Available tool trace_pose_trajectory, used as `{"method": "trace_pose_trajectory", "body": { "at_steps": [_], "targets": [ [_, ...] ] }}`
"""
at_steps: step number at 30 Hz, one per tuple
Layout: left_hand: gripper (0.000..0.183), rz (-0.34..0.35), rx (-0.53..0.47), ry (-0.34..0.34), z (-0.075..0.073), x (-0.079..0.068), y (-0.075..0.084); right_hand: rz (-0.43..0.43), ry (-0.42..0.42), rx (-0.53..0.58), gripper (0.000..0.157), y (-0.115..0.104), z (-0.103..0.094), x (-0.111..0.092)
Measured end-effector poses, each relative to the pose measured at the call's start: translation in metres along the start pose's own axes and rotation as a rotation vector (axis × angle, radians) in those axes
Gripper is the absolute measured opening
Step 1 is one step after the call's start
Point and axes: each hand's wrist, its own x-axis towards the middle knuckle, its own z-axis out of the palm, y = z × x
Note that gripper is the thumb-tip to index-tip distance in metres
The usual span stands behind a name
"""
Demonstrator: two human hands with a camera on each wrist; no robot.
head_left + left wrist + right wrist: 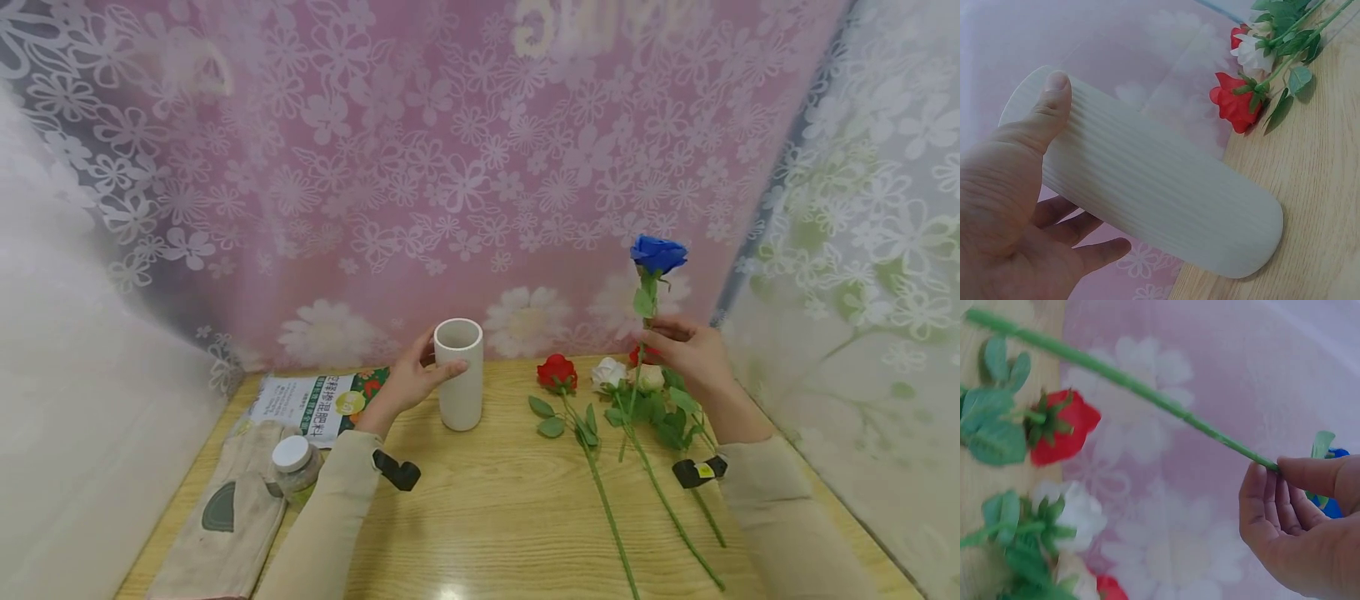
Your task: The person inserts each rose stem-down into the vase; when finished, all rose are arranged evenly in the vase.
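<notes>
Near the back middle of the table stands a tall white ribbed vase (461, 387). My left hand (415, 377) holds it near the top, with the thumb (1054, 103) across its ribbed side and the fingers around the back. To the right, my right hand (696, 354) pinches the green stem (1179, 411) of a blue rose (658, 255) between thumb and fingertips. The bloom is upright above the hand, and the stem slants down over the other flowers. Under it lie a red rose (557, 372), a white rose (607, 374), a cream rose (647, 378) and another, partly hidden red rose (1112, 589).
At the left lie a printed packet (315, 406) and beige cloth gloves (225, 517), with a white-lidded jar (294, 467) beside them. Long green stems (607, 500) reach toward the table's front. A pink floral curtain (420, 167) hangs behind the table (450, 525).
</notes>
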Motion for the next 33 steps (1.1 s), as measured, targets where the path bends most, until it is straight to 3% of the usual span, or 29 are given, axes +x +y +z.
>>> {"method": "trace_pose_trajectory", "body": {
  "at_steps": [4,11,24,33],
  "targets": [
    [0.085,0.016,-0.015,-0.01,-0.001,0.001,-0.001,0.005,0.042,0.03,0.047,-0.011,0.014,0.002],
    [0.084,0.007,-0.032,-0.007,-0.002,0.002,-0.002,-0.024,0.109,0.255,0.022,-0.027,0.037,0.009],
    [0.085,-0.01,-0.041,0.001,0.0,0.001,-0.003,-0.006,0.191,0.559,0.022,-0.063,0.073,0.014],
    [0.084,-0.002,-0.061,-0.005,0.002,0.0,-0.003,-0.068,0.278,0.687,0.014,-0.074,0.099,0.021]
  ]
}}
